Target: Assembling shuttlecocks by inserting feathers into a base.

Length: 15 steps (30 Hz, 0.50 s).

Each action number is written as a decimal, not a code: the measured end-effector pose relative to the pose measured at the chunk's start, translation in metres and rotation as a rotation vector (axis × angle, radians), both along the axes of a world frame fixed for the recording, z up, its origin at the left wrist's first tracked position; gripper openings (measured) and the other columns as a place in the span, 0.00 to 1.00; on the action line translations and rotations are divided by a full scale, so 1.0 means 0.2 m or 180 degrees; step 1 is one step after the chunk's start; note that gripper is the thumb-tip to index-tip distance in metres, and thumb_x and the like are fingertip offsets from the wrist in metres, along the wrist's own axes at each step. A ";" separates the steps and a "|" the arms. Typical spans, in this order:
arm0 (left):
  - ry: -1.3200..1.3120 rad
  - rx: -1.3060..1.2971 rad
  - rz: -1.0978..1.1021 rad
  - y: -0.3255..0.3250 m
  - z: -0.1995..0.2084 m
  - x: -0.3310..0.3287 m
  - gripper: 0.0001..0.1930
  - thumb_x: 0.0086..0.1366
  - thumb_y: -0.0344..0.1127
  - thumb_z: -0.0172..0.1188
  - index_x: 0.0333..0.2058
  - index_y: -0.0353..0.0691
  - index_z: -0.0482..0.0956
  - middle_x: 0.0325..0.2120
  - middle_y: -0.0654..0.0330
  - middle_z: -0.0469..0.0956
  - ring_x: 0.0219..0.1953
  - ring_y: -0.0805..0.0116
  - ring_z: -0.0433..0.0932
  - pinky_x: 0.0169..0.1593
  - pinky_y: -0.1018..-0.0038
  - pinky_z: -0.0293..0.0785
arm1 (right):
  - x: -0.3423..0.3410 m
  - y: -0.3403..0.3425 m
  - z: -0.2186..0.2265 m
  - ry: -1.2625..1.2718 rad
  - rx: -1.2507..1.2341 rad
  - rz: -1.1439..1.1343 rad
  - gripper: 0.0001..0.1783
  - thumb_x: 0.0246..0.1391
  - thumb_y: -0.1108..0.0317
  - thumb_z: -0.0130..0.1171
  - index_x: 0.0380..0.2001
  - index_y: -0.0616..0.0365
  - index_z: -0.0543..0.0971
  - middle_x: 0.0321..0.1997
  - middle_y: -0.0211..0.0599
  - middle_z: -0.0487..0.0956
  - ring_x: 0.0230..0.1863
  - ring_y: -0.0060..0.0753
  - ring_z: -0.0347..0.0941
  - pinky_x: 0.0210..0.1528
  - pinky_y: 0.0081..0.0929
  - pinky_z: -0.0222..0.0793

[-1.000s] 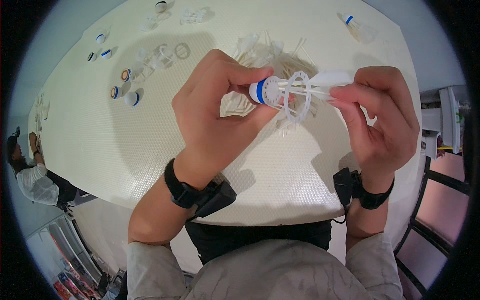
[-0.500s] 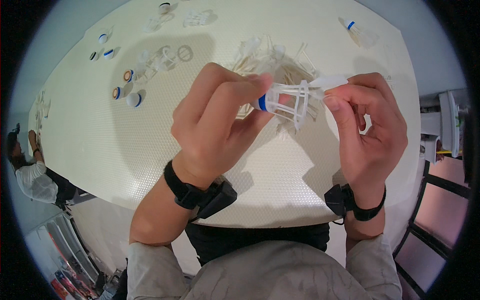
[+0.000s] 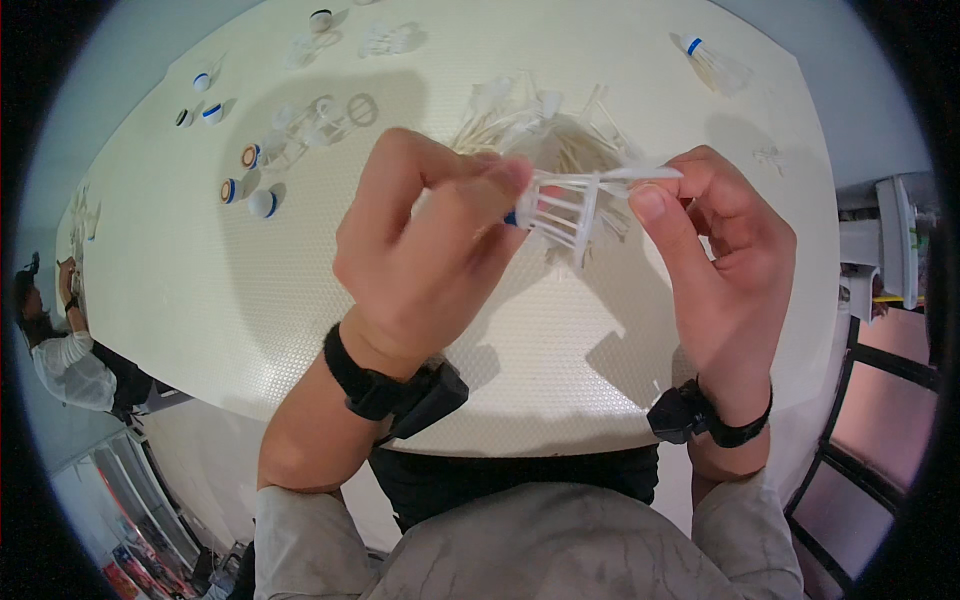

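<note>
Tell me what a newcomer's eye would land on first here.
Most likely the shuttlecock mid-picture, its blue-banded end in the left hand while the right hand pinches a white feather at the ring end. Next come the pile of feathers behind it and the scattered round heads at upper left.

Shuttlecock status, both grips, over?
Left grip closed around shuttlecock base, hiding most of it. Right grip pinching feather. Feather pile behind, partly blocked from view.

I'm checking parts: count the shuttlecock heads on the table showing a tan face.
2: an upper tan-faced head and a lower tan-faced head, both left of the left hand, the lower one beside a white domed head. Others may be hidden.
</note>
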<state>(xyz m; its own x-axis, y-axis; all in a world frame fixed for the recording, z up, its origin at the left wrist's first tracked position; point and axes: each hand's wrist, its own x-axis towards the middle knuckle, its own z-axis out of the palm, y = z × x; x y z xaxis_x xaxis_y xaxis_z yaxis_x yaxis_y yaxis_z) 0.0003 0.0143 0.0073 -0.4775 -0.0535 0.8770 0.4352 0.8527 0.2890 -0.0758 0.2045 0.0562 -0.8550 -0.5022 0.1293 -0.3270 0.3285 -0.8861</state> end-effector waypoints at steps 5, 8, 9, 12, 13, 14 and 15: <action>-0.0669 0.1021 -0.0467 0.00 -0.04 0.00 0.20 0.44 0.23 0.77 0.35 0.30 0.77 0.30 0.61 0.70 0.28 0.76 0.68 0.30 0.79 0.66 | -0.03 0.01 -0.02 0.0776 -0.0436 0.0275 0.06 0.54 0.76 0.64 0.35 0.64 0.78 0.37 0.30 0.74 0.33 0.15 0.67 0.33 0.14 0.61; -0.0436 0.1111 -0.0396 0.00 -0.05 -0.02 0.18 0.41 0.21 0.76 0.32 0.35 0.80 0.24 0.61 0.71 0.22 0.76 0.70 0.23 0.81 0.66 | -0.05 0.01 -0.01 0.0822 -0.0373 0.0400 0.09 0.50 0.78 0.65 0.37 0.63 0.79 0.42 0.31 0.75 0.34 0.15 0.68 0.31 0.12 0.60; -0.0441 0.1102 -0.0388 0.00 -0.06 -0.02 0.18 0.41 0.21 0.76 0.32 0.35 0.80 0.24 0.61 0.71 0.22 0.76 0.70 0.23 0.81 0.66 | -0.05 0.01 -0.02 0.0744 -0.0272 0.0470 0.11 0.48 0.80 0.66 0.37 0.62 0.79 0.43 0.32 0.76 0.34 0.15 0.68 0.30 0.11 0.59; -0.0420 0.1120 -0.0368 0.01 -0.07 -0.03 0.17 0.42 0.22 0.76 0.32 0.35 0.80 0.24 0.61 0.71 0.22 0.76 0.70 0.23 0.81 0.65 | -0.06 0.01 -0.04 0.0676 -0.0455 0.0431 0.14 0.45 0.82 0.68 0.37 0.61 0.80 0.44 0.32 0.77 0.35 0.15 0.69 0.29 0.11 0.59; -0.0404 0.1099 -0.0378 0.00 -0.07 -0.03 0.16 0.43 0.23 0.76 0.32 0.35 0.80 0.23 0.61 0.71 0.22 0.76 0.70 0.23 0.81 0.65 | -0.06 0.01 -0.04 0.0678 -0.0453 0.0431 0.14 0.45 0.82 0.68 0.37 0.61 0.80 0.44 0.32 0.77 0.35 0.15 0.69 0.29 0.11 0.59; -0.0388 0.1079 -0.0384 0.00 -0.07 -0.04 0.16 0.43 0.24 0.77 0.31 0.36 0.80 0.23 0.62 0.71 0.21 0.76 0.70 0.23 0.81 0.65 | -0.07 0.02 -0.04 0.0725 -0.0406 0.0461 0.14 0.44 0.82 0.68 0.36 0.61 0.81 0.44 0.33 0.77 0.35 0.15 0.70 0.29 0.11 0.59; -0.0387 0.1080 -0.0379 0.00 -0.06 -0.04 0.16 0.43 0.24 0.77 0.31 0.36 0.80 0.23 0.62 0.71 0.21 0.76 0.70 0.23 0.81 0.65 | -0.07 0.02 -0.04 0.0772 -0.0360 0.0495 0.13 0.43 0.82 0.69 0.36 0.61 0.81 0.44 0.33 0.77 0.35 0.15 0.70 0.29 0.11 0.59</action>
